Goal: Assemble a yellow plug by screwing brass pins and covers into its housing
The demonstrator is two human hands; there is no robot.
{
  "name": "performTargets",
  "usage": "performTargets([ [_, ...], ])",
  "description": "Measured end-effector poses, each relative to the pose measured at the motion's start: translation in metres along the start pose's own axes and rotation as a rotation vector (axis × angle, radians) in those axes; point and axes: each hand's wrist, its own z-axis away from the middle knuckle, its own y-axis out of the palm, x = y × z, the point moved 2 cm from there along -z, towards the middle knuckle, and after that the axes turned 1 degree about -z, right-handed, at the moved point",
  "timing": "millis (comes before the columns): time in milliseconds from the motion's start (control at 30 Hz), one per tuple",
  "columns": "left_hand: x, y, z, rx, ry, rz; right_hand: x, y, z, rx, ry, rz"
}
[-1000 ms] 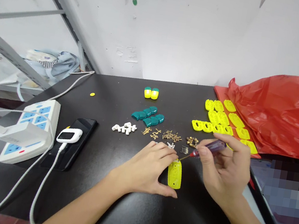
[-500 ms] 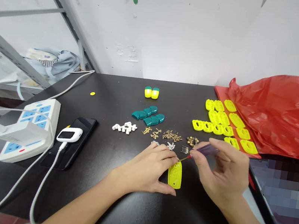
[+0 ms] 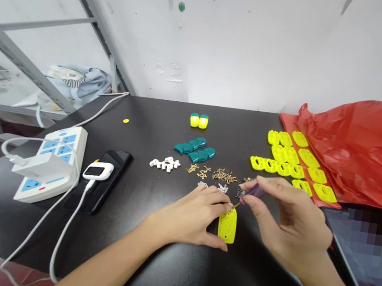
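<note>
My left hand (image 3: 196,214) grips a yellow plastic shell (image 3: 228,227) flat on the dark table, with fingertips at its top end and the thumb at its bottom. My right hand (image 3: 290,216) pinches a screwdriver (image 3: 254,192) by its purple see-through handle. Its thin shaft slants down to the shell's top end, close to my left fingertips; they partly hide the tip. Just beyond my hands lie small brass parts (image 3: 224,176), clear bits (image 3: 223,188) and dark thin pins (image 3: 240,193). Some brown pieces are partly covered by my right hand.
Yellow shells (image 3: 283,168) lie in rows by a red plastic bag (image 3: 367,151). Green covers (image 3: 195,149), white parts (image 3: 165,163) and two green-yellow cases (image 3: 199,120) sit mid-table. Left are a power strip (image 3: 79,137), cables and a black phone (image 3: 112,183); a screen device (image 3: 346,235) lies right.
The whole scene has shifted slightly right in view. The screwdriver's handle has turned a little between my right fingers, and that hand now covers more of the brown pieces. My left hand keeps its hold.
</note>
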Motion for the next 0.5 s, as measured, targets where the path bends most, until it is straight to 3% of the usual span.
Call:
performTargets([
  [267,-0.0005,-0.0009,-0.0009,0.034,-0.003,-0.007,-0.0052,0.0001,-0.0121,-0.025,-0.122,0.102],
  [433,0.0004,-0.0005,-0.0002,0.023,0.004,0.008,-0.0040,0.0014,-0.0056,-0.014,0.036,-0.108],
  [500,0.0010,0.0003,0.0001,0.022,0.007,0.013,-0.0031,0.0021,-0.0044,-0.020,0.037,-0.153],
])
